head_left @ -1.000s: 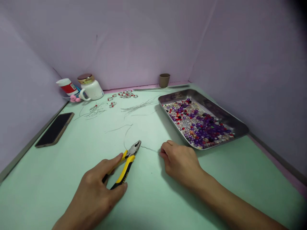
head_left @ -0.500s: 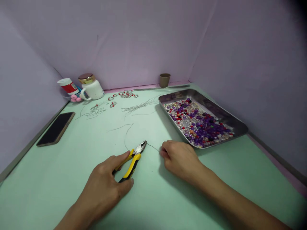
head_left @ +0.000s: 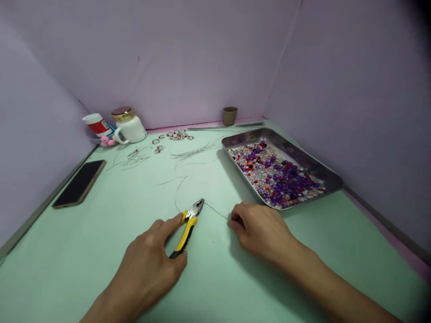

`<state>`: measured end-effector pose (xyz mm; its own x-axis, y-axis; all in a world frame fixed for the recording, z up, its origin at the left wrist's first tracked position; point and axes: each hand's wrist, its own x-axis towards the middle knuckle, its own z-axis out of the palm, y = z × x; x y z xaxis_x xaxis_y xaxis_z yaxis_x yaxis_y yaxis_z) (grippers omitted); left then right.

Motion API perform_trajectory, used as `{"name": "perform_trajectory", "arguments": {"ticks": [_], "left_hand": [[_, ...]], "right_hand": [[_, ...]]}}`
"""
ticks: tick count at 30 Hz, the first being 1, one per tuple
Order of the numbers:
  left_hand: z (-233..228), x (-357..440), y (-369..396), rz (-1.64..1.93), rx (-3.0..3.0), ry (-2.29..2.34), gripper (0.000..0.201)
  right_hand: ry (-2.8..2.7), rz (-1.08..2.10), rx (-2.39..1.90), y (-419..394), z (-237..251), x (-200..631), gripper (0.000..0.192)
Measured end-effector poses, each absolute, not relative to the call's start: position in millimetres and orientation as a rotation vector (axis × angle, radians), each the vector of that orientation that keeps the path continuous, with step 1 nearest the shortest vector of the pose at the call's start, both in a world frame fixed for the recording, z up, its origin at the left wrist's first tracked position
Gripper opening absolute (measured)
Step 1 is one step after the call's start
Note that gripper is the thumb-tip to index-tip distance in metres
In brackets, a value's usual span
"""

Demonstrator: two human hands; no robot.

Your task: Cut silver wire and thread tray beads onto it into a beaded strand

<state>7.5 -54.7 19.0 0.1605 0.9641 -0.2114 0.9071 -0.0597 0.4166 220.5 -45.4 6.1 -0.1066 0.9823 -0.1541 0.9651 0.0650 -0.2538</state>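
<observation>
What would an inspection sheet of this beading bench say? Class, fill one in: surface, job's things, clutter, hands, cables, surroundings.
Surface: pale green table, flat.
Job's things: yellow-handled pliers lying on the table, nose at a thin wire; metal tray of mixed beads.
Clutter: phone, white mug, red-and-white tub, brown cup, loose wire pieces, beaded bits.
Hands: left hand grips the pliers; right hand pinches the wire's end.
Cables: nothing seen.
Surroundings: lilac walls on three sides.

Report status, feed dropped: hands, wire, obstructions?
Left hand grips yellow-handled pliers. Right hand pinches thin grey wire, pliers' tip on it. Nothing in between.
</observation>
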Motion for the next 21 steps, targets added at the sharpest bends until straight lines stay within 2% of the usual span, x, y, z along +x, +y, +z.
{"name": "perform_trajectory", "arguments": {"ticks": [7,15,21], "left_hand": [[15.4,9.3,-53.2,0.173,2.011,1.775,0.056],[10.2,10.7,-63.3,0.484,2.079,1.607,0.057],[10.4,13.5,-65.9,0.243,2.083,1.559,0.059]], "right_hand": [[-2.268,0.408,-2.040,-47.2,3.8,217.6,0.013],[-2.275,0.389,-2.087,-42.3,0.8,213.7,0.012],[-2.257,0.394,-2.062,-41.9,-0.5,214.8,0.012]]}}
